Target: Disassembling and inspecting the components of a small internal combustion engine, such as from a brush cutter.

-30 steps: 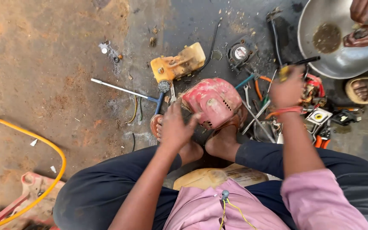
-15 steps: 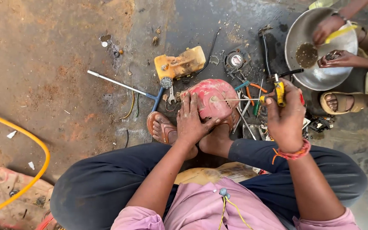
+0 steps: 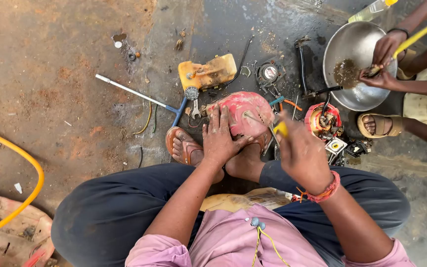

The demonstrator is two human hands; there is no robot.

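1. Pressing flat, the left hand (image 3: 219,141) lies palm-down with fingers spread on the red engine cover (image 3: 240,116), holding it steady rather than closed around it.
2. Closed in a fist, the right hand (image 3: 302,153) grips a yellow-handled screwdriver (image 3: 273,129), whose thin shaft angles across the top of the red engine cover.
3. That cover sits on the dark, oily floor (image 3: 75,74), just in front of the person's sandalled foot (image 3: 183,147) and bare foot, between the knees.
4. Judged by its look, the cover is a rigid, domed shell, fairly light, probably greasy and so slippery; the flat top under the palm and its lower rim seem the surest places to hold it.
5. Both forearms reach forward and down from the pink sleeves; the left wrist is bent back over the cover, the right wrist, with a red thread band, is cocked inward towards it.
6. Beyond the cover lie a yellow fuel tank (image 3: 208,73) and a T-handled wrench (image 3: 139,94); to its right, a small red motor part (image 3: 322,121).
7. Farther right of the cover, another person's hands (image 3: 384,62) work over a metal bowl (image 3: 342,54).
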